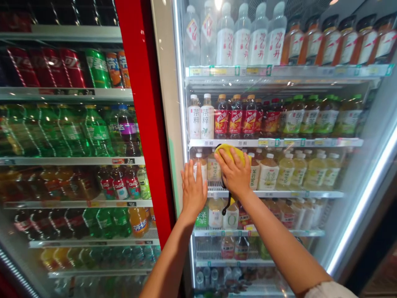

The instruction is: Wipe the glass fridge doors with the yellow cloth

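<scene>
With a yellow cloth [228,149] under its fingers, my right hand [235,171] presses against the front of the drinks fridge's glass door [279,89]. A short black cord [226,207] dangles below that palm, and a little more yellow shows beside it. My left hand [192,188] lies flat near the door's left edge, fingers stretched upward, holding nothing. Behind the two hands, white-capped bottles [268,170] stand on a middle shelf; some of them are partly hidden by my hands and the cloth.
A second fridge [89,163] with cans and bottles stands to the left, past a red frame [141,95]. Clear water bottles [242,37] and amber bottles [330,41] fill the right fridge's top shelf. A bright light strip [362,203] runs down its right side.
</scene>
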A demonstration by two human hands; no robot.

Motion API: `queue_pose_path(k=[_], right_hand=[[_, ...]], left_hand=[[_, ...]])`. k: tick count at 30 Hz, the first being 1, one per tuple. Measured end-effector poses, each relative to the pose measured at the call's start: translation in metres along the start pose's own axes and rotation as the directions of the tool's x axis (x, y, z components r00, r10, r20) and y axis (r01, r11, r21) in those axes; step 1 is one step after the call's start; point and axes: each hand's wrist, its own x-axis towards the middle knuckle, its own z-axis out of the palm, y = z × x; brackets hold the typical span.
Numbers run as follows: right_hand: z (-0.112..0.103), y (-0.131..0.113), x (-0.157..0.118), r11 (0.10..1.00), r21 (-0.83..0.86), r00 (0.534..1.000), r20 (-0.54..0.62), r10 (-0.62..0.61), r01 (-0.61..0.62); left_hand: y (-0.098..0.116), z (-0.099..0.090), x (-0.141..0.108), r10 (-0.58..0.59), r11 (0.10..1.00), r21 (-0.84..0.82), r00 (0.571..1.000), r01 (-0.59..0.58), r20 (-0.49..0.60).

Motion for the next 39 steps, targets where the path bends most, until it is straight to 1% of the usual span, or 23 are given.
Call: queue_pose_path(k=[2,3,4,5,7,9,10,12,14,16,18,19,21,23,25,27,29,31,33,34,36,38,39], right_hand=[[-0.002,0.01,-0.015,0.991,-0.03,0.99,-0.054,0.129,-0.13],[-0.002,0.012,-0.026,0.985,-0.044,0.984,-0.075,0.162,-0.165],[-0.002,0.011,-0.037,0.983,-0.052,0.982,-0.087,0.17,-0.175],[-0.002,0.009,-0.047,0.986,-0.057,0.984,-0.086,0.153,-0.158],[0.0,0.006,-0.056,0.996,-0.053,0.996,-0.059,0.067,-0.071],[0.0,0.011,-0.049,0.999,-0.044,1.0,-0.025,0.004,-0.005],[-0.001,0.018,-0.042,0.999,-0.043,1.0,-0.013,0.008,-0.008],[-0.004,0.036,-0.028,0.996,-0.05,0.997,0.002,0.076,-0.076],[-0.008,0.053,-0.024,0.982,-0.07,0.985,-0.018,0.174,-0.175],[-0.012,0.059,-0.035,0.958,-0.099,0.962,-0.058,0.265,-0.27],[-0.013,0.053,-0.054,0.936,-0.128,0.944,-0.081,0.319,-0.327],[-0.013,0.048,-0.063,0.936,-0.139,0.946,-0.073,0.316,-0.324],[-0.012,0.038,-0.073,0.958,-0.146,0.969,-0.037,0.245,-0.248],[-0.011,0.037,-0.069,0.981,-0.135,0.99,0.002,0.143,-0.142],[-0.012,0.05,-0.055,0.986,-0.128,0.995,0.001,0.105,-0.104],[-0.014,0.07,-0.045,0.979,-0.131,0.988,-0.023,0.152,-0.154],[-0.017,0.088,-0.047,0.96,-0.131,0.968,-0.063,0.243,-0.249],[-0.02,0.095,-0.064,0.931,-0.128,0.939,-0.097,0.331,-0.342],[-0.021,0.091,-0.088,0.918,-0.125,0.926,-0.095,0.366,-0.375],[-0.022,0.087,-0.098,0.928,-0.122,0.936,-0.075,0.345,-0.352],[-0.022,0.081,-0.109,0.966,-0.107,0.971,-0.004,0.237,-0.236],[-0.024,0.084,-0.104,0.989,-0.083,0.99,0.059,0.13,-0.125],[-0.026,0.09,-0.098,0.991,-0.079,0.991,0.068,0.111,-0.106]], left_hand=[[0.004,0.002,-0.002,0.006,1.0,-0.002,1.0,-0.006,0.021],[0.006,0.003,-0.003,0.012,1.0,-0.005,0.999,-0.012,0.031],[0.008,0.004,-0.005,0.021,1.0,-0.008,0.999,-0.02,0.038],[0.009,0.006,-0.006,0.03,1.0,-0.01,0.999,-0.03,0.041],[0.013,0.01,-0.006,0.049,0.999,-0.014,0.998,-0.048,0.039],[0.018,0.015,-0.003,0.07,0.997,-0.024,0.997,-0.069,0.037],[0.021,0.017,0.0,0.079,0.996,-0.032,0.996,-0.078,0.037],[0.029,0.022,0.005,0.098,0.994,-0.052,0.994,-0.096,0.038],[0.036,0.027,0.008,0.112,0.992,-0.067,0.993,-0.11,0.031],[0.042,0.031,0.008,0.114,0.991,-0.071,0.993,-0.113,0.015],[0.046,0.034,0.006,0.11,0.992,-0.065,0.994,-0.11,-0.003],[0.047,0.036,0.005,0.111,0.992,-0.062,0.994,-0.111,-0.01],[0.049,0.039,0.005,0.121,0.991,-0.062,0.993,-0.122,-0.013],[0.053,0.043,0.007,0.125,0.99,-0.071,0.992,-0.126,-0.015],[0.059,0.046,0.011,0.12,0.989,-0.084,0.992,-0.122,-0.022],[0.066,0.049,0.014,0.117,0.988,-0.101,0.993,-0.118,-0.024],[0.073,0.052,0.014,0.121,0.985,-0.119,0.993,-0.122,-0.014],[0.079,0.054,0.012,0.118,0.985,-0.126,0.993,-0.117,0.0],[0.084,0.057,0.01,0.112,0.987,-0.118,0.994,-0.11,0.007],[0.087,0.059,0.009,0.109,0.988,-0.111,0.994,-0.108,0.005],[0.094,0.062,0.009,0.113,0.988,-0.104,0.994,-0.112,0.0],[0.101,0.066,0.012,0.121,0.986,-0.114,0.993,-0.12,-0.001],[0.105,0.068,0.014,0.123,0.985,-0.121,0.992,-0.122,0.001]])
